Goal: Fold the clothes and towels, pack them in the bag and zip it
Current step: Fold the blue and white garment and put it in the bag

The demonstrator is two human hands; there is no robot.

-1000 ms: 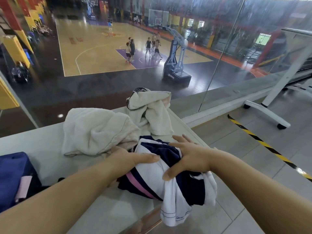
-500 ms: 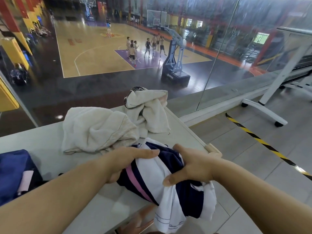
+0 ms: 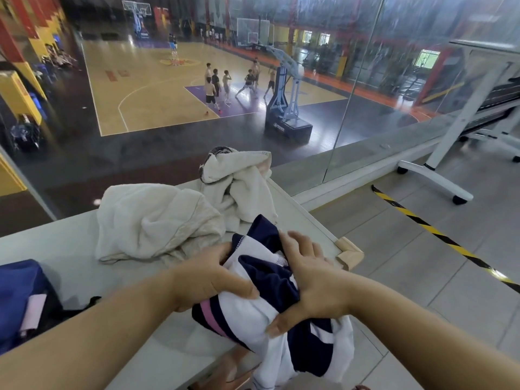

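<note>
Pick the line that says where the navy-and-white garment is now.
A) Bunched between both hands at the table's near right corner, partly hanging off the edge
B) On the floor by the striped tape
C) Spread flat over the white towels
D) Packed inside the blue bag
A: the left hand and right hand hold the bunched navy-and-white garment, with part of it drooping past the table edge.

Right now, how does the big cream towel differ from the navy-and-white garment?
The towel is plain cream; the garment is navy and white with a pink stripe. The towel lies untouched on the table; the left hand and right hand hold the garment, which overhangs the edge. Both are crumpled.
</note>
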